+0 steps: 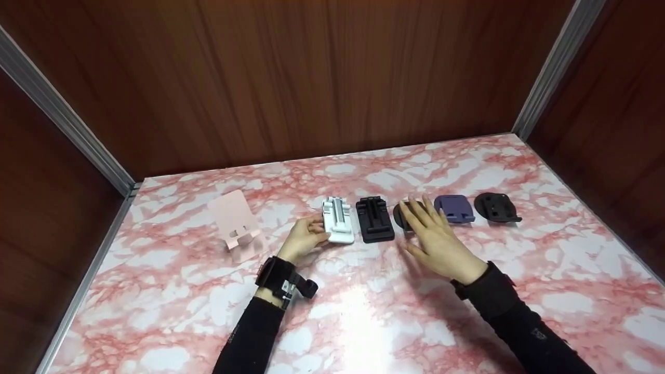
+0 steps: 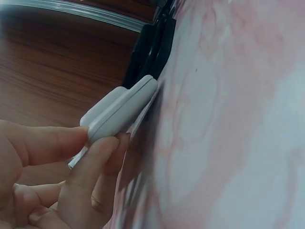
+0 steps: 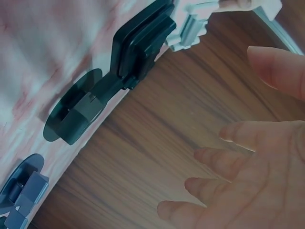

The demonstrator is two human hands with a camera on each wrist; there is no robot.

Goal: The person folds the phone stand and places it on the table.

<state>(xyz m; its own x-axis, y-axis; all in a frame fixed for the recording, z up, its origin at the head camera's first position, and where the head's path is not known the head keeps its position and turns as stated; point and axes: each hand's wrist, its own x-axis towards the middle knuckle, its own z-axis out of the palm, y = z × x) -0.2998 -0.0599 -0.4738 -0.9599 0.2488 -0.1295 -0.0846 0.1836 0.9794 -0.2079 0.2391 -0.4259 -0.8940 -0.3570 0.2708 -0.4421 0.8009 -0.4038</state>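
My left hand [image 1: 301, 239] pinches a white folding phone stand [image 1: 340, 221] by its left edge, thumb on one side and fingers on the other. In the left wrist view the white stand lies close over the table, a dark shadow along its underside. Beside it, to the right, is a black folded phone stand [image 1: 375, 221] of the same shape. My right hand [image 1: 441, 246] is spread with straight fingers above a black round-based stand [image 3: 71, 114], covering most of it in the head view. The right wrist view shows that palm with nothing in it.
Right of my right hand are a purple stand [image 1: 453, 209] and another black round-based stand [image 1: 496, 208]. A pink upright phone stand [image 1: 234, 213] is at the left. Brown wood-grain panels [image 1: 332, 78] enclose the back and sides of the pink-marbled table [image 1: 332, 322].
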